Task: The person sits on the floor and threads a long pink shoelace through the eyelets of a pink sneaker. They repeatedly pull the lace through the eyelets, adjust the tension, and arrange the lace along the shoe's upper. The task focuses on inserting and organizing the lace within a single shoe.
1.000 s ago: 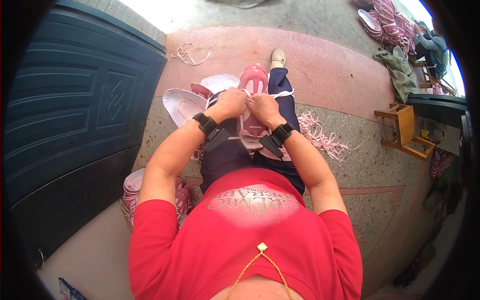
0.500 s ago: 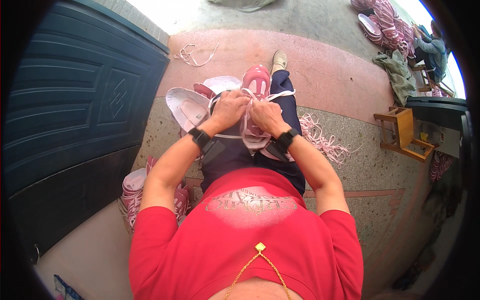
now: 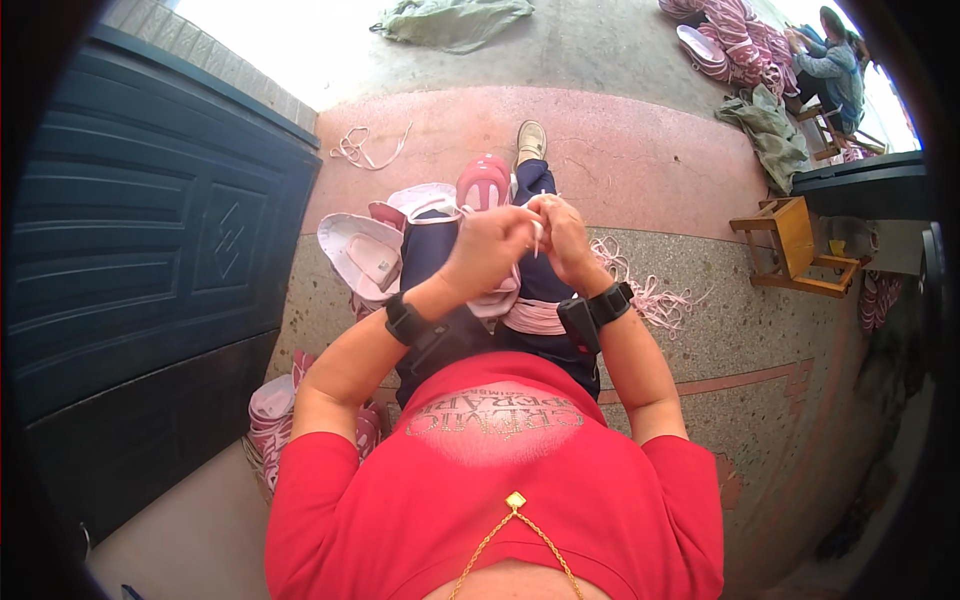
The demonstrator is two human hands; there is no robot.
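A pink shoe upper (image 3: 484, 186) lies over my thighs, its toe pointing away, with my hands hiding much of its middle. Above its right side, my left hand (image 3: 487, 250) and my right hand (image 3: 566, 243) meet with bent, closed fingers. Both pinch a pale shoelace (image 3: 538, 238), and a short end hangs down between them. Left of the upper, a loop of lace crosses my dark trouser leg (image 3: 425, 245). White-lined shoe uppers (image 3: 352, 255) rest at the left beside my leg. A folded pink piece (image 3: 533, 317) lies across my right thigh.
Loose pink laces (image 3: 660, 300) lie heaped right of my leg. One lace (image 3: 368, 148) is on the floor ahead. A dark door (image 3: 130, 210) stands left, a wooden stool (image 3: 790, 245) right. Bundled uppers (image 3: 272, 420) sit lower left. Far right, a person (image 3: 838, 80) sits by piled uppers (image 3: 740, 45).
Both hands have come off the middle of the upper and moved right, now close together on the lace. The whole view has shifted slightly.
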